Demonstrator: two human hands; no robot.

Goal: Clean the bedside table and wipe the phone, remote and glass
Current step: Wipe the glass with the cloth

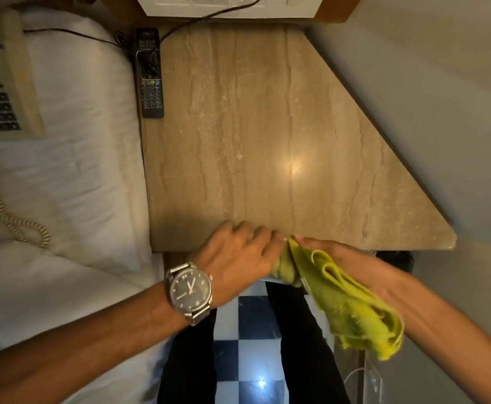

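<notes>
Left hand [238, 252]: fingers curled, pinching one end of the yellow-green cloth [340, 295] at the bedside table's [253, 126] front edge.
Right hand [343, 258]: blurred, closed on the same cloth, which trails back over its wrist.
Remote [150, 80]: well beyond the grip, leftward, at the table's edge.
Phone [2, 83]: farther left, on the bed [78, 141].

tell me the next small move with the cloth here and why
Probably lay the cloth flat on the table at its near edge and start a stroke away from the body. The right hand holds it bunched at that edge, the left hand meets its tip, and the remote lies along the left side, out of that path.
</notes>
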